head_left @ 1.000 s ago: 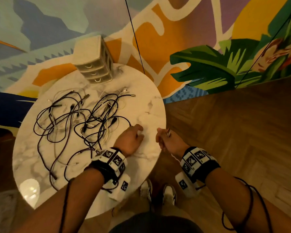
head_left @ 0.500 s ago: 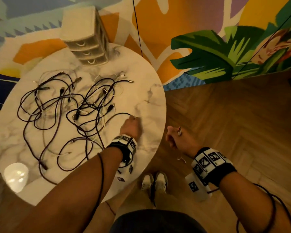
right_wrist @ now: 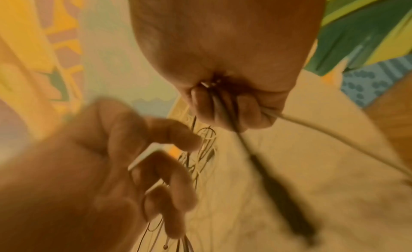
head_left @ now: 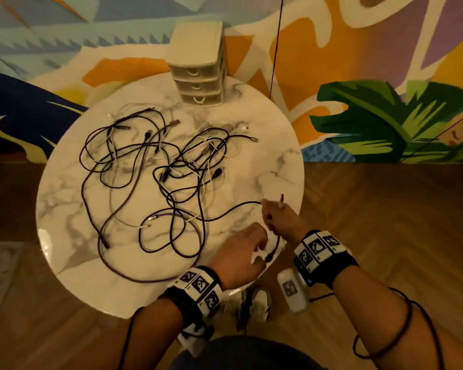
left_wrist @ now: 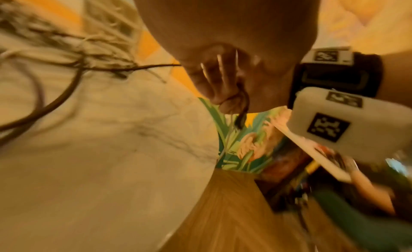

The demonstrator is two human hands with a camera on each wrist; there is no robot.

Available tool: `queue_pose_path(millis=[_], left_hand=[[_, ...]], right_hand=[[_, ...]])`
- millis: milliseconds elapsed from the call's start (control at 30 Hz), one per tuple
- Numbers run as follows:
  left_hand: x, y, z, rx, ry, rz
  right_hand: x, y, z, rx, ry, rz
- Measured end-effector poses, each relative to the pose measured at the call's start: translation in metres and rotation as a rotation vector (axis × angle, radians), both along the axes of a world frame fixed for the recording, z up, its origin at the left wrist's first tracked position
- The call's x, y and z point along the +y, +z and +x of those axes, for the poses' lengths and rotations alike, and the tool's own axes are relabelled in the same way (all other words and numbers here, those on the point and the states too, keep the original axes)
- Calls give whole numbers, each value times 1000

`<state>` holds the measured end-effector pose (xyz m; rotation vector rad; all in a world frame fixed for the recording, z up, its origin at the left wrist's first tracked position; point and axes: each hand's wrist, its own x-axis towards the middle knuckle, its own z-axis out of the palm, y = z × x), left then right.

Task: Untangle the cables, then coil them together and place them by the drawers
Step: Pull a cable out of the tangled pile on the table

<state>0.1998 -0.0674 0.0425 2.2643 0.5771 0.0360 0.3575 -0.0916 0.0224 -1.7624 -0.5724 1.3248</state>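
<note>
A tangle of black, purple and white cables (head_left: 158,166) lies spread over the round marble table (head_left: 278,161). My right hand (head_left: 275,217) is over the table's near right edge and grips a black cable (head_left: 233,209) that runs out of the tangle. That cable's free end hangs down to a plug (head_left: 269,256). In the right wrist view my right hand's (right_wrist: 223,111) curled fingers hold the black cable (right_wrist: 256,158) and a thin white cable (right_wrist: 312,129). My left hand (head_left: 243,252) hovers close by with loosely curled fingers (right_wrist: 174,137), nothing plainly held. The small white drawers (head_left: 198,73) stand at the far edge.
A painted mural wall rises behind the table, and a thin black cord (head_left: 275,44) hangs in front of it. Wooden floor (head_left: 385,222) lies to the right and near side. My shoes (head_left: 259,303) show under the table edge.
My right hand has come in over the table edge and now grips a black cable drawn out from the tangle. My left hand has left the cables and moved beside the right hand.
</note>
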Motion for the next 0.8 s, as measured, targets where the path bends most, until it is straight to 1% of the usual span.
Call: queue_pose_path(millis=[33, 67, 100, 133, 167, 200, 233, 267, 300, 367, 433, 467, 533, 567, 633, 700, 733, 800], left_hand=[[3, -1, 0, -44, 154, -84], [7, -1, 1, -105, 297, -91], [15, -2, 3, -146, 399, -64], [24, -4, 6, -142, 444, -41], [35, -6, 8, -98, 439, -59], [45, -10, 8, -39, 405, -146], [53, -16, 6, 15, 380, -280], [60, -25, 1, 70, 383, -385], [64, -37, -6, 120, 423, -434], [73, -58, -28, 190, 546, -409], [89, -65, -51, 209, 643, -339], [100, -61, -61, 207, 691, -300], [126, -49, -73, 126, 832, -229], [137, -40, -76, 59, 880, -212], [147, -22, -73, -63, 879, -201], [141, -5, -64, -152, 839, -181], [135, 3, -59, -165, 816, -120], [122, 20, -49, -134, 728, 108]], right_hand=[[1, 5, 3, -59, 13, 18], [1, 11, 4, -105, 42, 27], [2, 17, 4, -126, 77, 31], [4, 23, 3, -136, 117, 36], [6, 29, 1, -164, 160, 36], [9, 38, -3, -202, 183, 39], [12, 45, -7, -247, 193, 57], [16, 54, -11, -283, 182, 90], [17, 62, -11, -301, 148, 126], [19, 75, -6, -338, 88, 186], [14, 82, 6, -399, 37, 188], [11, 85, 13, -423, -14, 185], [1, 87, 29, -434, -196, 179], [-4, 86, 37, -465, -255, 166], [-12, 80, 47, -631, -259, 94], [-18, 73, 50, -801, -278, 106], [-20, 74, 49, -829, -332, 128], [-17, 79, 39, -834, -421, 91]])
